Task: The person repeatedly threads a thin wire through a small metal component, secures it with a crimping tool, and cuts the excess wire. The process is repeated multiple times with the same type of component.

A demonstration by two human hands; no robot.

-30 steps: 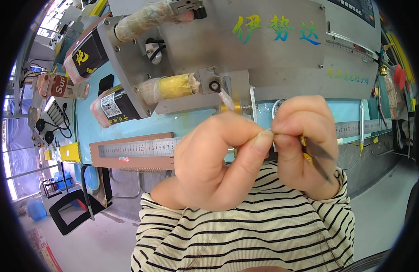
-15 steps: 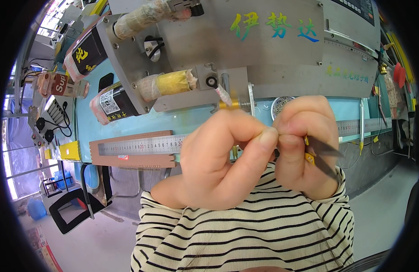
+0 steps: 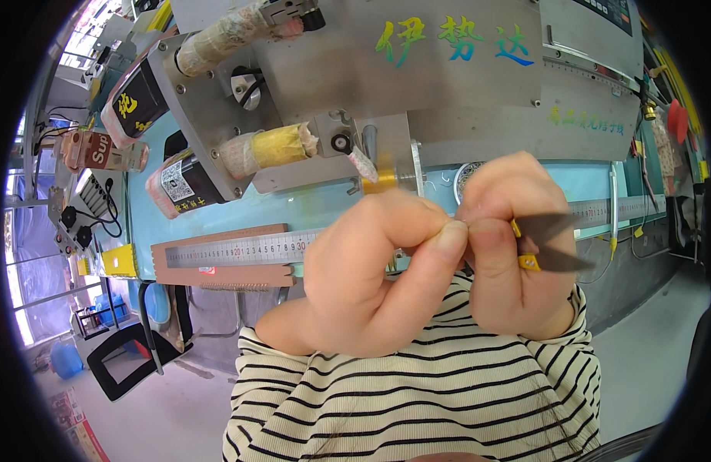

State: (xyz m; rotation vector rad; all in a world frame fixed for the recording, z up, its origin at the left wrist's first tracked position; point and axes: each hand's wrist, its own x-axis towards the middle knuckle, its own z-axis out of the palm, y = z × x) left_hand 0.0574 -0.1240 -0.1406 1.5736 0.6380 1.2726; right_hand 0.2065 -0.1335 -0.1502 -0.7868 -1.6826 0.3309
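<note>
My left hand (image 3: 374, 277) is raised in front of my chest, thumb and forefinger pinched together. Whatever lies between those tips is too small to make out. Right beside it, fingertips meeting, my right hand (image 3: 509, 246) is curled closed around a small pair of thread snips (image 3: 562, 260). Two dark blades with yellow at their base stick out on the right side of that hand, spread apart in a V. The handles are hidden in the palm.
Beyond my hands stands a grey metal machine (image 3: 478, 138) with a gold-coloured spool (image 3: 380, 183). A round dish (image 3: 461, 181) sits partly behind my right hand. On the light blue table (image 3: 294, 202) at left, a steel ruler (image 3: 240, 252) rests on a brown notched board (image 3: 217, 277).
The snips' blades have turned slightly upward and look a little wider apart. Both hands stay pinched together in nearly the same place, while the background has shifted slightly left.
</note>
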